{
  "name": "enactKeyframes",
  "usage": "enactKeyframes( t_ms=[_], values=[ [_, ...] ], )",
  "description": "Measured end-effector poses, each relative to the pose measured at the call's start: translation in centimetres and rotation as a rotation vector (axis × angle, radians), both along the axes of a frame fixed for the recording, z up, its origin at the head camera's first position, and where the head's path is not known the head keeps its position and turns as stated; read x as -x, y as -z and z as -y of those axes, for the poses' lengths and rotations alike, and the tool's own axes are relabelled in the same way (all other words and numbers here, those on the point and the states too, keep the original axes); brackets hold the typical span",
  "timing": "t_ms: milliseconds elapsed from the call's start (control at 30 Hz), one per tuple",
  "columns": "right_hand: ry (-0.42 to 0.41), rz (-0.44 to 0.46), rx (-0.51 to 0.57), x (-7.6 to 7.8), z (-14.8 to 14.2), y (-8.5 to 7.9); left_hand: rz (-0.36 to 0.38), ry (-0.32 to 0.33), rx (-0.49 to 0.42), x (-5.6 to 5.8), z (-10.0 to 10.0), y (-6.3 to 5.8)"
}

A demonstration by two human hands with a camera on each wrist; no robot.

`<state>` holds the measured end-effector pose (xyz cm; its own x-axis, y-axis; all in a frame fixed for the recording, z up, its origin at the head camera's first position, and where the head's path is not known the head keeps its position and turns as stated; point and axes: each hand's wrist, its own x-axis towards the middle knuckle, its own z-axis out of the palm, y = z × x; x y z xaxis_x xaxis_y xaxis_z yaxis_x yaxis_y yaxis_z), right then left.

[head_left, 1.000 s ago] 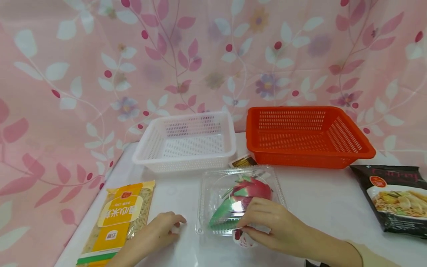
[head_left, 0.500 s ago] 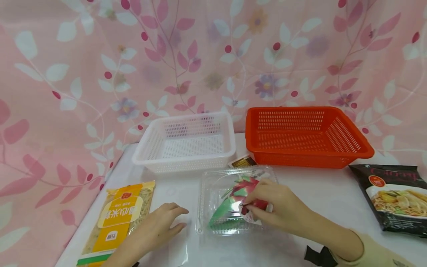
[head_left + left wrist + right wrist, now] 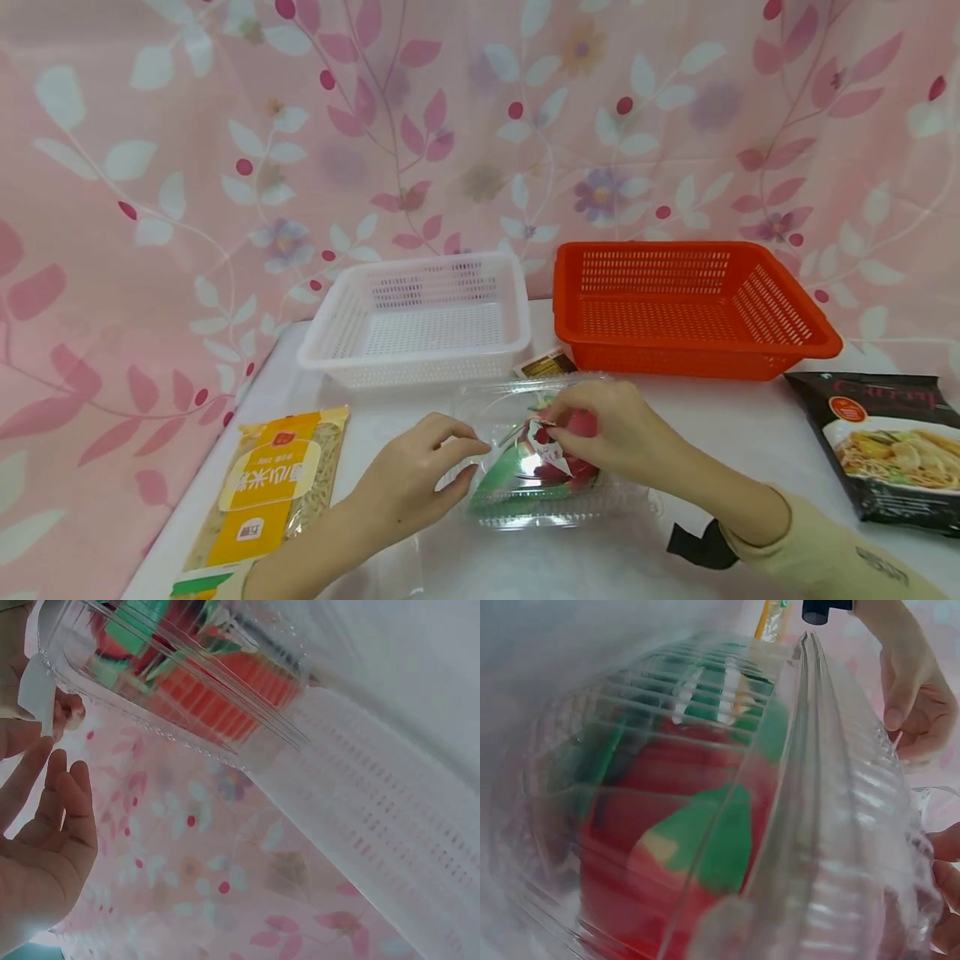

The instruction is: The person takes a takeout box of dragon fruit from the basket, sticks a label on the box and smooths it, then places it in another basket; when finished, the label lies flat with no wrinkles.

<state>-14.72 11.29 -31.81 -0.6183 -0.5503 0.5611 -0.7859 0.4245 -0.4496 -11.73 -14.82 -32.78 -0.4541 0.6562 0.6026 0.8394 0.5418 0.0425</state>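
A clear plastic clamshell box [image 3: 555, 518] lies mid-table with a red and green, dragon-fruit-like item [image 3: 682, 825] inside. My right hand [image 3: 626, 429] is over the box's right part. It pinches a white and red sticker [image 3: 546, 450] between thumb and fingers. From the left, my left hand [image 3: 423, 467] reaches to the sticker's edge, its index finger and thumb stretched out slightly apart. In the left wrist view, the left fingertips touch or nearly touch the sticker's pale underside [image 3: 37, 690]. The right fingers cover part of the box.
A white basket [image 3: 416, 362] and a red basket [image 3: 675, 358] stand at the back, with a small dark packet [image 3: 547, 364] between them. A yellow noodle bag [image 3: 262, 492] lies left, a black noodle bag [image 3: 885, 450] right. Pink floral cloth [image 3: 480, 125] hangs behind.
The right hand has lifted the sticker from the box's front edge up over its lid. My left hand has moved right, from beside the box to the sticker.
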Motion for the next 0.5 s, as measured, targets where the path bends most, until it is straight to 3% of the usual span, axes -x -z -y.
enactKeyframes(
  t_ms=[167,333,500],
  values=[
    [0.023,0.037,-0.032,0.5,0.3,-0.2,-0.080,0.072,0.017,0.5,-1.7,-0.2],
    [0.058,0.063,-0.069,1.0,0.4,-0.2,-0.118,0.092,0.042,1.4,-3.2,-0.6],
    [0.056,0.096,-0.101,1.4,0.4,-0.2,-0.156,0.098,0.052,2.4,-4.6,-0.3]
  ],
)
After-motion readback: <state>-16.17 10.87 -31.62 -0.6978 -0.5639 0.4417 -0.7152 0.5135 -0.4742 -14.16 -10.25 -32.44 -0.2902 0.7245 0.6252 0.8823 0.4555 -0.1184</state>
